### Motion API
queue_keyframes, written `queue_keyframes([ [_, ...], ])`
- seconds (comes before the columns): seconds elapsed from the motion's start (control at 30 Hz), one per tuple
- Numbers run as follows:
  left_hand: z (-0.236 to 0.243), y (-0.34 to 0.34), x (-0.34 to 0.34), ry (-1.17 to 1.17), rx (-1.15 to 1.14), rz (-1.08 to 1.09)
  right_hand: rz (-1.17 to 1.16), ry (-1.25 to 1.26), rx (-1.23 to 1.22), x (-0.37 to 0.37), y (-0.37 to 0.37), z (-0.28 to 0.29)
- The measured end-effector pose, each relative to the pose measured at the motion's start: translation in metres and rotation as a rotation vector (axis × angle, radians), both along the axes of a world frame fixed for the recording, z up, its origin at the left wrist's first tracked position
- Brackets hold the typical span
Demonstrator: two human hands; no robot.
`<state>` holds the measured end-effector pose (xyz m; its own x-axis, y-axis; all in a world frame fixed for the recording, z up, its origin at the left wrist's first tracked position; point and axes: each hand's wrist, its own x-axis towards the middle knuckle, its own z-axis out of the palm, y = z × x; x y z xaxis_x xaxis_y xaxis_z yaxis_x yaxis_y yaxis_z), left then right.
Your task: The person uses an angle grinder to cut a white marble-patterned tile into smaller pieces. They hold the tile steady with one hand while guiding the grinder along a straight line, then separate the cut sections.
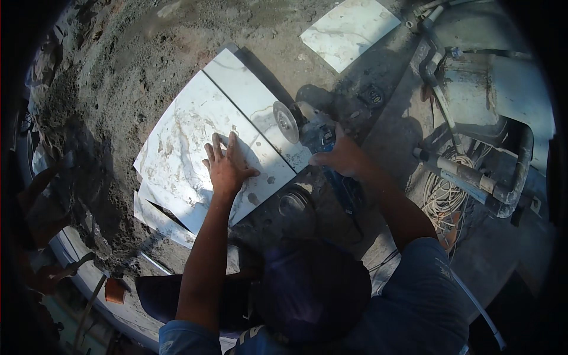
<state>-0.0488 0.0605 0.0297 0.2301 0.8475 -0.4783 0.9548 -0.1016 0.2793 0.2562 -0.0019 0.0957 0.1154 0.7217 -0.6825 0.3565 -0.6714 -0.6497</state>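
Down on the dusty concrete floor (384, 136), seen from the head camera, a large white marbled tile (195, 160) lies on top of other tiles, whose edges stick out at its lower left. The left hand (226, 165) is pressed flat on it, fingers spread wide and pointing away from the person, holding nothing. Just to the right, the right hand (343, 157) is closed around the blue body of an angle grinder (316, 139). Its round disc (286, 122) stands on edge at the tile's right side, near a straight line that splits off a narrow strip (251, 100) of tile. Another white tile (349, 26) lies well apart at the top. Grey pipes (473, 171) and a coil of pale cable (444, 201) sit to the right. A dark cap (313, 290) fills the lower middle.
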Motion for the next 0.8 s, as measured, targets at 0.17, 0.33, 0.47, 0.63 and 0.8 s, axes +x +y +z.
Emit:
queue_keyframes([
  [0.17, 0.001, 0.0, 0.001, 0.002, -0.019, 0.009, -0.076, 0.044, 0.048, -0.001, 0.008, 0.001],
  [0.33, -0.005, -0.001, 0.001, 0.006, 0.018, 0.005, -0.219, 0.226, 0.072, -0.002, 0.009, -0.007],
  [0.47, -0.004, -0.001, -0.001, 0.016, 0.015, 0.012, -0.199, 0.212, 0.054, -0.015, 0.018, -0.005],
  [0.63, -0.002, 0.0, 0.003, 0.004, 0.014, 0.007, 0.015, -0.007, 0.179, -0.025, 0.052, -0.052],
  [0.8, 0.005, 0.001, -0.001, 0.008, -0.033, 0.021, 0.184, -0.071, 0.215, -0.052, 0.139, -0.037],
])
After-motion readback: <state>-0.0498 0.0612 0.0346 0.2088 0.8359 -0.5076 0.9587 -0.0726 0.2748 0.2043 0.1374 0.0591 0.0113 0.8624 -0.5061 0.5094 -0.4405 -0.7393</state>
